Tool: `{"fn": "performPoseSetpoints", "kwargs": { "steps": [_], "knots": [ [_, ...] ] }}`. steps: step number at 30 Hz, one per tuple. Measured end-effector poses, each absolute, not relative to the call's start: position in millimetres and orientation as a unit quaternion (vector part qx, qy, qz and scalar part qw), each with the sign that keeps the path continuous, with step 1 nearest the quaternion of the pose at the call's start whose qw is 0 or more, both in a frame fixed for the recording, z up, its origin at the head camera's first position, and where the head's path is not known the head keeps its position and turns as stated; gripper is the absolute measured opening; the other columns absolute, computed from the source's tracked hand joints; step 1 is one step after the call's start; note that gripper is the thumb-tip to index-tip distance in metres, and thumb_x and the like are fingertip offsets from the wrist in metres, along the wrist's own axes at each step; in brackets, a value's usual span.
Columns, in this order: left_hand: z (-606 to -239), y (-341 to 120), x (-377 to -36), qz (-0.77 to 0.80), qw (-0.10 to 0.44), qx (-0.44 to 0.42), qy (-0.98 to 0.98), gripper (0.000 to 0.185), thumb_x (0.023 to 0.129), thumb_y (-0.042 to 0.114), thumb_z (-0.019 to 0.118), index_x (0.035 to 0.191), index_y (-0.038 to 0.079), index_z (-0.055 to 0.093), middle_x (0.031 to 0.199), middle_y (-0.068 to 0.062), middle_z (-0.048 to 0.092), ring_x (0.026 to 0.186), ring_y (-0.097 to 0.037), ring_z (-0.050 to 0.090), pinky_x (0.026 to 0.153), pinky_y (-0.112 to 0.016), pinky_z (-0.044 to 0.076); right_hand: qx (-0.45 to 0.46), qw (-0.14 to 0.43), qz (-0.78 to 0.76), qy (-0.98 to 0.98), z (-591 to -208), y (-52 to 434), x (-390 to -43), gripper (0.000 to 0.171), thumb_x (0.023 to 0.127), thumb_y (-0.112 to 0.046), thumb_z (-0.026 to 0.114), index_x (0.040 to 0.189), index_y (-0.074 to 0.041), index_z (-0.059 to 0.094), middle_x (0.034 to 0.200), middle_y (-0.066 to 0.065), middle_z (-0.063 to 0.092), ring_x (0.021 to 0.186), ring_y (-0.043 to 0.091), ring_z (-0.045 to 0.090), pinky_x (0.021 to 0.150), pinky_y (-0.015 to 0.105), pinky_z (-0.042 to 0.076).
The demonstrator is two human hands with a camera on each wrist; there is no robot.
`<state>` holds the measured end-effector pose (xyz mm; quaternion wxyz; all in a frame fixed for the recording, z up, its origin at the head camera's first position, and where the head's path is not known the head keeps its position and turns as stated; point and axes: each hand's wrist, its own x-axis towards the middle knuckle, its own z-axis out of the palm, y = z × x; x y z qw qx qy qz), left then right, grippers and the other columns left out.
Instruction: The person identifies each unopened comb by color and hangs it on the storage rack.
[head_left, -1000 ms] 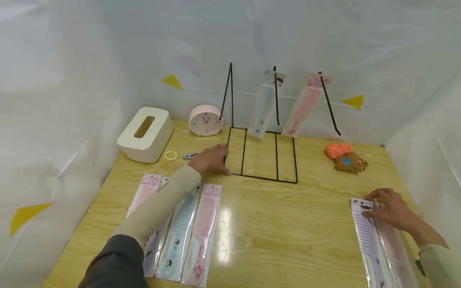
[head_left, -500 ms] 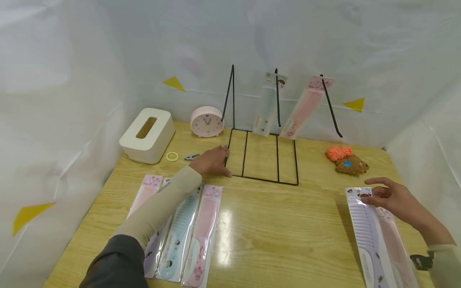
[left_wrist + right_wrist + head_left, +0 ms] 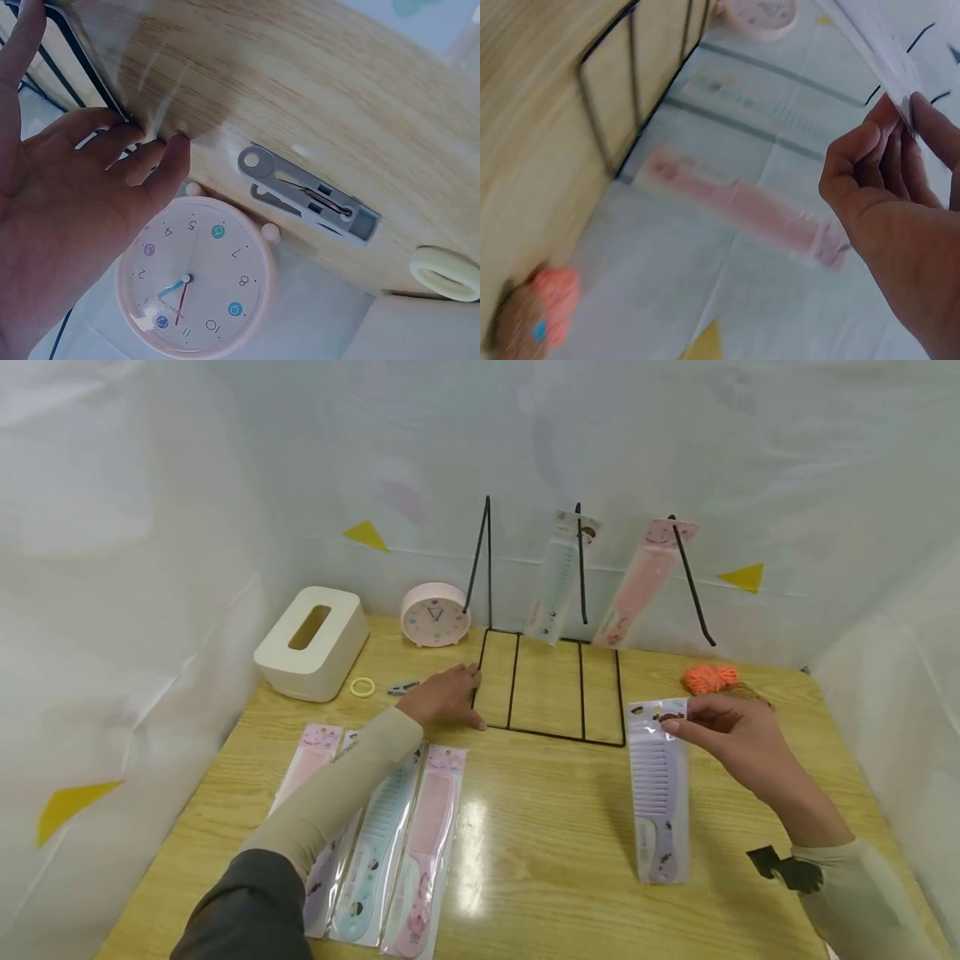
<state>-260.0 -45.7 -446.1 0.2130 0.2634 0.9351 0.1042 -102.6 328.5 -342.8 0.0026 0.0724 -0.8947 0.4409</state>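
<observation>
Between thumb and fingers, my right hand [image 3: 738, 743] pinches the top of a packaged purple comb [image 3: 660, 793], which hangs over the table to the right of the wire rack. My left hand [image 3: 447, 695] rests at the left side of the black wire rack [image 3: 551, 735], thumb near its front corner, fingertips by the side rod. In the left wrist view the fingers [image 3: 176, 161] lie beside that rod. On the rack's upright hooks hang a packaged blue comb [image 3: 553, 585] and a packaged pink comb [image 3: 645, 581]. The left hook [image 3: 476, 556] carries nothing.
Packaged combs [image 3: 431, 852] lie in a row at front left, partly under my left arm. Behind them are a tissue box [image 3: 307, 643], a yellow ring [image 3: 362, 687], a grey clip [image 3: 307, 195] and a pink clock [image 3: 435, 617]. Orange yarn [image 3: 708, 678] lies at back right.
My right hand has lifted the purple comb off the pink comb at the right and carried it left toward the rack. The left hand stays at the rack.
</observation>
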Motion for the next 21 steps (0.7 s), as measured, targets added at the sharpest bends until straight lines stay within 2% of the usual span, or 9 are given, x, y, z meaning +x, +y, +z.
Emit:
{"fn": "performPoseSetpoints", "kwargs": {
  "steps": [4,7,11,16,21],
  "knots": [
    [-446.2,-47.9,-259.8,0.103,0.209,0.271,0.934,0.101,0.084,0.052,0.077,0.157,0.003,0.026,0.166,-0.013,0.014,0.152,-0.032,0.015,0.121,-0.047,0.02,0.116,0.017,0.45,-0.885,-335.4,289.6,-115.9,0.015,0.092,-0.016,0.075,0.099,-0.004,0.073,0.089,-0.002,0.072,0.075,0.013,0.068,0.066,0.021,0.055],
    [-446.0,-49.5,-259.5,0.099,0.205,0.267,0.936,0.101,0.084,0.054,0.076,0.158,0.005,0.026,0.166,-0.012,0.014,0.152,-0.031,0.016,0.121,-0.047,0.02,0.135,0.01,0.437,-0.889,-327.9,261.4,-128.8,0.017,0.093,-0.024,0.074,0.098,-0.008,0.074,0.088,0.003,0.072,0.072,0.015,0.066,0.061,0.024,0.053],
    [-445.4,-50.3,-259.6,0.095,0.208,0.259,0.939,0.101,0.084,0.054,0.075,0.158,0.007,0.025,0.167,-0.01,0.013,0.152,-0.03,0.015,0.122,-0.046,0.019,0.165,0.011,0.415,-0.894,-315.7,225.2,-145.5,0.02,0.093,-0.031,0.073,0.099,-0.013,0.075,0.09,0.002,0.071,0.074,0.015,0.064,0.059,0.026,0.049],
    [-446.2,-51.6,-260.7,0.103,0.212,0.266,0.935,0.101,0.084,0.054,0.076,0.158,0.006,0.025,0.166,-0.011,0.012,0.152,-0.032,0.014,0.122,-0.047,0.018,0.211,0.043,0.432,-0.876,-302.9,183.4,-160.5,0.017,0.093,-0.026,0.074,0.1,-0.011,0.076,0.093,0.0,0.073,0.081,0.014,0.068,0.066,0.025,0.053],
    [-450.6,-51.5,-263.5,0.162,0.182,0.274,0.93,0.101,0.077,0.052,0.083,0.157,0.016,0.032,0.161,-0.008,0.032,0.145,-0.029,0.035,0.116,-0.047,0.032,0.214,0.051,0.461,-0.86,-294.7,153.7,-172.4,0.016,0.092,-0.021,0.075,0.101,-0.007,0.075,0.093,0.003,0.073,0.08,0.015,0.067,0.065,0.025,0.051]
  ]
}}
